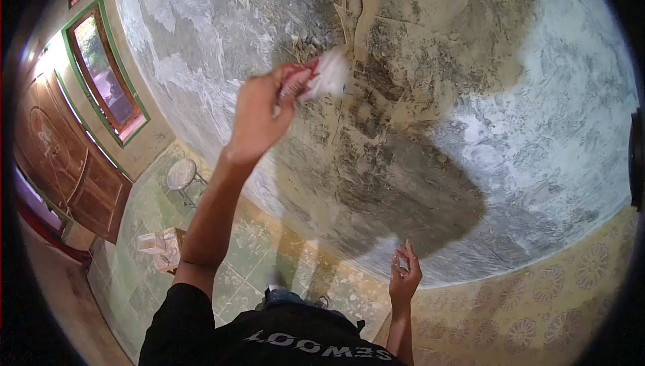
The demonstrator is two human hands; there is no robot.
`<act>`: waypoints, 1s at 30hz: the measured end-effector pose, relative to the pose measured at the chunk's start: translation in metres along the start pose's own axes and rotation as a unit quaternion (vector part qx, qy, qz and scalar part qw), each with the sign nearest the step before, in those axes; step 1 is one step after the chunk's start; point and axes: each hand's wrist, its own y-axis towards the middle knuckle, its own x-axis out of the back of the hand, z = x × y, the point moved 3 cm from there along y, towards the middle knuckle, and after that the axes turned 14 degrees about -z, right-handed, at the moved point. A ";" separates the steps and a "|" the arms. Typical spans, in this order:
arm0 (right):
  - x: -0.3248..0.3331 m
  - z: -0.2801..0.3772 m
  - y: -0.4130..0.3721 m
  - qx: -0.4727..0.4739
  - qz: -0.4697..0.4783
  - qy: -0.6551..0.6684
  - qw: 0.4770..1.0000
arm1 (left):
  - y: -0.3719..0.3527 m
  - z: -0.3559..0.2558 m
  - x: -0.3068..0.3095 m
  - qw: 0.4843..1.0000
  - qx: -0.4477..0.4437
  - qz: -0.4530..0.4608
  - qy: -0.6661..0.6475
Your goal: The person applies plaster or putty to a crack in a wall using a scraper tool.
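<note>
My left hand (263, 114) is raised in front of the wall (430, 185), its fingers closed on a flat red-and-white piece (326, 76). Motion smears this piece, so its exact kind does not show; its pale end points right, at or close to the wall. Grey, rough and patchy plaster covers the wall, with whitish smears and a darker band behind the hand. Lower down, my right hand (406, 275) hangs close to the foot of the wall with its fingers loosely bent and apart. Nothing shows in it.
On the tiled floor (248, 252) at left stand a round stool (181, 174) and a small block-like stand (168, 253) with a white box (150, 242) on it. A wooden door (74, 158) and a green-framed window (104, 74) lie beyond. Patterned tiles (517, 295) run beneath the wall.
</note>
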 end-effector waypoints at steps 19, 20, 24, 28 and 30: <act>0.030 -0.029 0.002 -0.007 -0.067 -0.032 0.997 | 0.034 0.008 -0.012 1.000 -0.027 0.007 0.006; 0.029 -0.027 0.005 -0.007 -0.066 -0.033 0.997 | 0.030 0.004 -0.012 1.000 -0.005 -0.003 -0.010; 0.033 -0.023 0.009 -0.015 -0.075 -0.020 0.997 | 0.030 0.002 -0.007 0.994 0.044 -0.004 -0.099; 0.038 -0.030 0.010 -0.002 -0.087 -0.005 0.996 | 0.040 0.003 0.023 0.974 0.102 -0.008 -0.203; 0.039 -0.035 0.009 0.005 -0.088 -0.005 0.996 | 0.043 0.008 0.029 0.977 0.092 -0.025 -0.193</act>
